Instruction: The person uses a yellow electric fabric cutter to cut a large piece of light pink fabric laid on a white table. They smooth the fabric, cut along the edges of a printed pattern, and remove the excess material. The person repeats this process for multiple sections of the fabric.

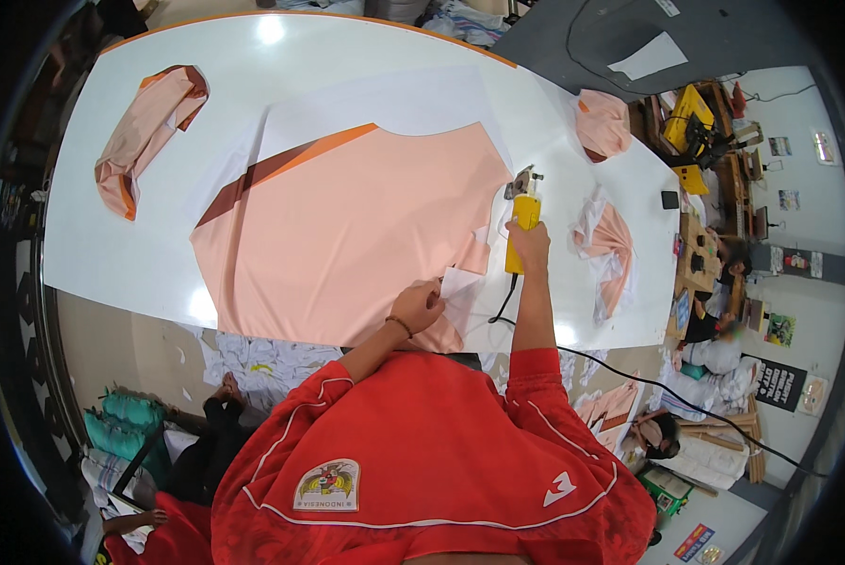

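Observation:
A large piece of peach fabric (pixel 357 217), with an orange and dark brown diagonal band at its upper left, lies spread on a white table (pixel 404 47). My right hand (pixel 530 243) is wrapped round the yellow body of a handheld electric fabric cutter (pixel 526 209). The cutter's metal head is close to the fabric's right edge, and a black cord trails from its lower end. At the fabric's lower right edge, my left hand (pixel 417 307) has its fingers curled against a loose white and peach flap (pixel 458 290); what they pinch is partly hidden.
A folded peach piece (pixel 149 137) lies at the table's far left. To the right are a peach bundle (pixel 601 124) and a crumpled peach and white scrap (pixel 607 247). A small black object (pixel 669 200) sits by the right edge. White scraps (pixel 262 365) cover the floor; other people sit nearby.

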Tool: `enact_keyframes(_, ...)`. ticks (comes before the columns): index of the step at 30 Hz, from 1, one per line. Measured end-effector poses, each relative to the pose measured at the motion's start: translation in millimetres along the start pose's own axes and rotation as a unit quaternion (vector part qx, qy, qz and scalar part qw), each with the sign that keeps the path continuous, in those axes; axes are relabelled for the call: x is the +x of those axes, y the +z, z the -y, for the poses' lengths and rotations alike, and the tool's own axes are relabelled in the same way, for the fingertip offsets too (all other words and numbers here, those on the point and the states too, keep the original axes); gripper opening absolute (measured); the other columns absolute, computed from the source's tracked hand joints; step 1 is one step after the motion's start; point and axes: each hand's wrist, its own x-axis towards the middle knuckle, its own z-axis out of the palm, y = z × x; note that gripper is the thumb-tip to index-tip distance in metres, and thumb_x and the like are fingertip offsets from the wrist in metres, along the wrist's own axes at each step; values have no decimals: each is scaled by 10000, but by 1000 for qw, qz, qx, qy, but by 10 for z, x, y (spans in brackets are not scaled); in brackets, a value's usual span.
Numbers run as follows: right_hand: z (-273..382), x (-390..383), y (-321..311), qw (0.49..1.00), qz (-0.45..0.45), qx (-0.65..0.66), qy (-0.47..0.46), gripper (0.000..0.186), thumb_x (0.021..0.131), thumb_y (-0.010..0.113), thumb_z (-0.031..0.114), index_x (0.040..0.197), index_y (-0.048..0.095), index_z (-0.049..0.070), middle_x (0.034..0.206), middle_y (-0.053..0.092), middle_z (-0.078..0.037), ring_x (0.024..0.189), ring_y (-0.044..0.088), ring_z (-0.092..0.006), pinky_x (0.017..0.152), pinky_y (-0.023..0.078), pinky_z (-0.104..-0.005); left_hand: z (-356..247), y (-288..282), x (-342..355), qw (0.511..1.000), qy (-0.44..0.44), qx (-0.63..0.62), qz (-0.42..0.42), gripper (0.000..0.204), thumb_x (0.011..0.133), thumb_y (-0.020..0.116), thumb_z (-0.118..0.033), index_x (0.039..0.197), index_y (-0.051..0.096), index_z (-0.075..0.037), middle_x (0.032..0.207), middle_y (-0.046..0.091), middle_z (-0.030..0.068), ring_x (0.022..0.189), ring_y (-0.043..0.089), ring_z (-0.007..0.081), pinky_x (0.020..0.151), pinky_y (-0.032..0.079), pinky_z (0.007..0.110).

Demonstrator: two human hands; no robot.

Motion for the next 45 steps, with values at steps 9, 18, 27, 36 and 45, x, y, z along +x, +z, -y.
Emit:
enact_keyframes(9,71,772,125,994,3,102,-31,687,778,824,440,1218,633,-52,1154,725,-262,1048,736,-383,908,589,-463,-178,-49,-101,998,-37,35,-34,279,915,765,-335,927,639,-87,791,691,100,764,702,279,701,555,418)
enact_keyframes(18,-884,553,-81,951,108,273,-102,421,867,822,260,1144,637,2,875,690,-108,627,693,-215,564,572,-351,-87,-411,-664,987,-46,150,-31,417,891,804,-459,854,667,-68,787,686,101,733,688,284,681,549,413)
enact_keyframes(27,-1956,-215,-951,976,91,-78,-181,571,834,772,452,1233,595,84,1017,761,-240,955,731,-469,818,576,-539,-268,-698,-627,951,-193,229,77,539,863,781,-576,851,776,-37,852,774,149,808,754,322,750,594,405)
enact_keyframes(36,-1575,-394,-700,967,112,-119,-197,597,815,759,432,1235,552,62,957,740,-276,937,721,-492,799,569,-578,-377,-407,-1,940,-212,254,84,476,895,706,-553,965,788,-90,988,793,147,950,757,342,863,596,447)
enact_keyframes(45,-1171,-254,-638,965,119,-116,-205,590,806,760,425,1209,555,46,1009,733,-292,964,715,-503,831,568,-582,-296,-425,-7,949,-221,213,67,447,899,708,-522,964,779,-86,1009,789,155,958,751,357,862,591,453)
